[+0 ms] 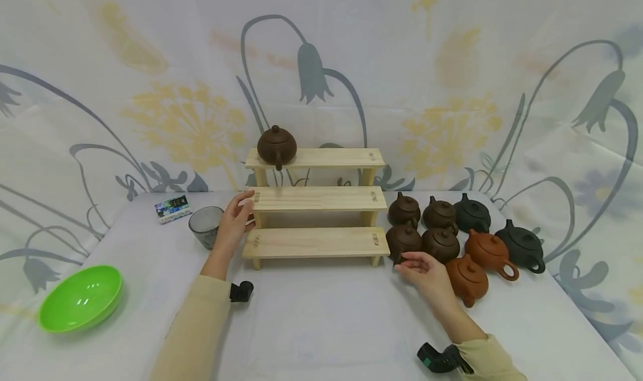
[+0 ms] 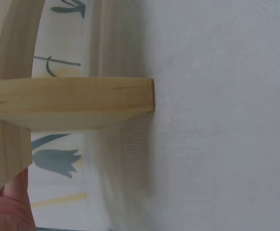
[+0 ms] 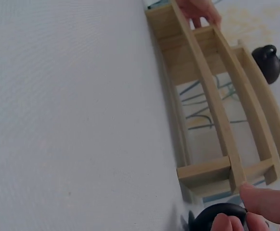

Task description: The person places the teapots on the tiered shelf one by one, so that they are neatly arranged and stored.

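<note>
Pale cloth [image 1: 361, 13] is hanging behind the table [image 1: 321, 325] and along both its sides, showing grey drooping bell flowers [image 1: 311, 71] and faded yellow blooms [image 1: 193, 127]. Table is showing a white top. Soft light is casting faint shadows.

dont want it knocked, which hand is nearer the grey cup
Left: the left hand is just right of the grey cup, at the wooden stand's left end; the right hand is by its right end, at a brown teapot.

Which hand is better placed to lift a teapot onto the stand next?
Likely your right hand: it is at a dark brown teapot by the right end of the wooden stand. Your left hand touches the opposite end.
</note>
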`<state>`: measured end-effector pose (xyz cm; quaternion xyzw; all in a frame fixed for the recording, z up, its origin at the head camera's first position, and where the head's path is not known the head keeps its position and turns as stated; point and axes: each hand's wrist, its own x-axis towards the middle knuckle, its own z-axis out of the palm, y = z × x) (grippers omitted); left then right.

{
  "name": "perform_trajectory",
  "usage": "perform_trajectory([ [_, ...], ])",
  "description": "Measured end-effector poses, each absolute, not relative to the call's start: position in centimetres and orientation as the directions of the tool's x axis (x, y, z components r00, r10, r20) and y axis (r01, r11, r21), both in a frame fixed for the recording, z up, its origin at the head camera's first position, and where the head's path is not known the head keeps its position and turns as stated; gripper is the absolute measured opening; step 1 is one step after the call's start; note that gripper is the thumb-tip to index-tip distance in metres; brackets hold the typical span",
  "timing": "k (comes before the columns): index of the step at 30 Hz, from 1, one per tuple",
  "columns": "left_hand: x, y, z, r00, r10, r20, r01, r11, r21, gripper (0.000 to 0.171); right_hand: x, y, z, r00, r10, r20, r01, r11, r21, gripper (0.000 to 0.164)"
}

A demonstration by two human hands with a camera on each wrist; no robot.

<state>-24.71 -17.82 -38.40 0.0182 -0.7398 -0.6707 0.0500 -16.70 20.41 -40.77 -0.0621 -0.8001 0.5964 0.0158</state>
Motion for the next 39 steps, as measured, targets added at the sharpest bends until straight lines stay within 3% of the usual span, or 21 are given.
perform_trajectory([
  [11, -24.7, -17.9, -38.7, -0.989, -0.128, 0.076, 0.05, 0.196, 0.979, 0.053, -17.5, 20.1, -41.6, -0.98, 0.105, -0.17, 0.192, 0.263, -0.946, 0.04],
  [22, -22.8, -16.8, -35.7, -0.993, -0.111, 0.04, 0.019, 0.183, 0.983, 0.05, -17.5, 19.8, -41.9, -0.985, 0.085, -0.147, 0.166, 0.301, -0.939, 0.026],
  [32, -24.9, -17.6, -38.7, -0.99, -0.122, 0.065, 0.042, 0.176, 0.983, 0.053, -16.7, 20.4, -41.4, -0.983, 0.094, -0.156, 0.18, 0.364, -0.914, 0.023],
  [39, -24.7, -17.5, -38.7, -0.987, -0.138, 0.082, 0.056, 0.182, 0.982, 0.053, -16.0, 21.1, -40.5, -0.988, 0.068, -0.139, 0.151, 0.226, -0.962, 0.022],
])
